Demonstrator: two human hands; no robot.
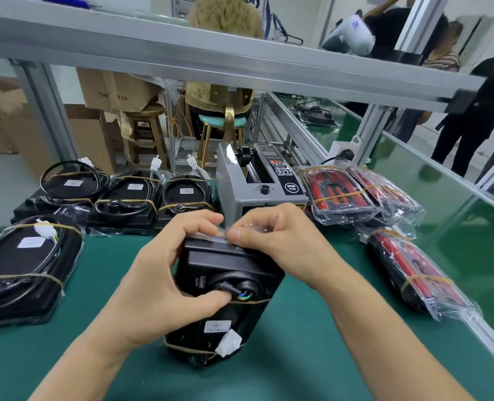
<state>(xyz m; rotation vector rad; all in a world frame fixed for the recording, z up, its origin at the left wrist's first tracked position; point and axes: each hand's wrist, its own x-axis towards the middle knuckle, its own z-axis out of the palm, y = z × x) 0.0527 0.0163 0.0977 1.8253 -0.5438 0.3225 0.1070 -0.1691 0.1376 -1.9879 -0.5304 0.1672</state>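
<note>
Black unit [228, 285], gripped by the left hand [164, 273], is being sealed with tape [211, 238] pinched by the right hand [271, 235]; 3 bagged units [338, 195] are judged finished, 4 black ones [28, 264] left.

Mid-mat [297, 357]: unit [234, 264] between left hand [164, 273] and right hand [277, 238], tape [208, 236] on its far edge. Behind: dispenser [257, 180]. Left of dispenser: row of three units [124, 195], fourth unit [22, 264] nearer. Right: two bags [355, 195] side by side, third bag [413, 273] nearer.
</note>
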